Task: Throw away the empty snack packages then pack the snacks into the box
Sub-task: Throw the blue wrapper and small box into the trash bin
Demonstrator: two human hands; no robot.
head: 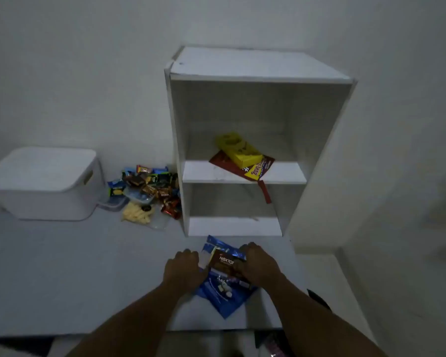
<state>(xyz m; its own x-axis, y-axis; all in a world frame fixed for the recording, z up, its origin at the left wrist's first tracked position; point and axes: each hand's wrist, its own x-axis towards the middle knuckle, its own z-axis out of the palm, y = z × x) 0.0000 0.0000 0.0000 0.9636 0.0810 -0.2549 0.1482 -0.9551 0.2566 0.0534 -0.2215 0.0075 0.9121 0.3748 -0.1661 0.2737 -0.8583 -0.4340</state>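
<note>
On the white table in front of the shelf unit, my left hand [182,270] and my right hand [259,264] both grip a bunch of flat snack packages. A brown Nextar wrapper [225,264] lies on top of blue packages [223,297]. A pile of small wrapped snacks [150,188] lies at the back, left of the shelf unit, with a clear bag of pale sticks [137,215] at its front. The white lidded box [45,182] stands shut at the far left. A yellow carton [238,149] rests on a dark red and yellow package [255,168] on the middle shelf.
The white open shelf unit [242,176] stands on the table against the wall, its bottom compartment bare. The table's front edge [75,333] runs just below my forearms. A dark object [317,298] lies beside my right forearm at the table's right edge.
</note>
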